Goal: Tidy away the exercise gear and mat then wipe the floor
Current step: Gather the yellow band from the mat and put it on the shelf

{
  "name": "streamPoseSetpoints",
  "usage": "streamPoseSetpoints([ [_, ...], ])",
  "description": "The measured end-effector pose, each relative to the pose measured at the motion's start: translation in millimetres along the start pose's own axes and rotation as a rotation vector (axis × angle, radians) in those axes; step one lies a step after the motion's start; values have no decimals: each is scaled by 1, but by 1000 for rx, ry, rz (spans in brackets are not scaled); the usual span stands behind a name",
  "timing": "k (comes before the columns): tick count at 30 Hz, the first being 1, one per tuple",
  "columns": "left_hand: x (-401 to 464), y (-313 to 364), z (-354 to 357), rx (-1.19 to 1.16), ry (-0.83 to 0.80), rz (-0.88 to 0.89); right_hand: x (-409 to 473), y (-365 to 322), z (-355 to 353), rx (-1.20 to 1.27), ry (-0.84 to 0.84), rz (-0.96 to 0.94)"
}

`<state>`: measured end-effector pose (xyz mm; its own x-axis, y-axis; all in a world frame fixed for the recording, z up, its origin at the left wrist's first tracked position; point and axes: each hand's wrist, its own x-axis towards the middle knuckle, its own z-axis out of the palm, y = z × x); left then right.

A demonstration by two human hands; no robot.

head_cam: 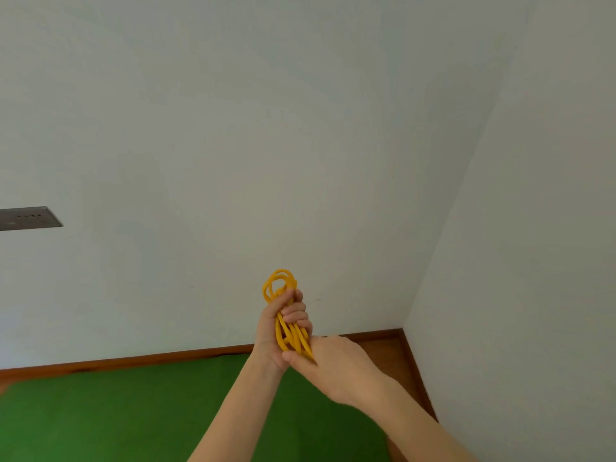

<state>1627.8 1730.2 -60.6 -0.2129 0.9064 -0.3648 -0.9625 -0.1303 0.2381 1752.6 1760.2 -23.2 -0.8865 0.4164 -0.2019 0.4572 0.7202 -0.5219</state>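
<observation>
In the corner of the room, in front of the white wall (233,145), we hold a bundle of yellow cord (286,315) up at the middle of the view. The cord is folded into several long loops. Its upper loops stand out above our left hand (276,325), and its lower strands run down between the two hands.

Our left hand has a clenched grip around the middle of the bundle: the fingers (295,313) are curled over the strands from the right side, and the palm is behind them. Our right hand (336,365) comes from the lower right and meets the lower end of the bundle. Its thumb lies against the strands, and the yellow ends go under the hand, so we take it as grasping the cord too, but the other fingers are hidden behind the back of the hand. The two hands touch each other at the bottom of the bundle.

Below the hands, the green mat (116,411) lies flat on the floor and fills the lower left part of the view. Its far edge is near the brown skirting board (133,360), which runs along the foot of the wall. To the right of the mat we see a strip of brown wooden floor (383,351) that goes into the corner. On the far left of the wall there is a grey switch plate (26,218).
</observation>
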Motion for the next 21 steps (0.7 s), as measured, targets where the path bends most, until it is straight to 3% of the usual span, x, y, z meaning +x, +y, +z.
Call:
streamPoseSetpoints([
  [3,-5,-3,-5,29,41,-33,1,18,-6,241,-166,-13],
  [7,-18,-4,-10,37,13,-57,2,41,-6,437,-224,-62],
  [16,-77,4,-57,-72,312,117,16,60,1,1150,-9,22],
  [21,-127,6,-95,-187,415,275,29,44,31,1462,-23,274],
])
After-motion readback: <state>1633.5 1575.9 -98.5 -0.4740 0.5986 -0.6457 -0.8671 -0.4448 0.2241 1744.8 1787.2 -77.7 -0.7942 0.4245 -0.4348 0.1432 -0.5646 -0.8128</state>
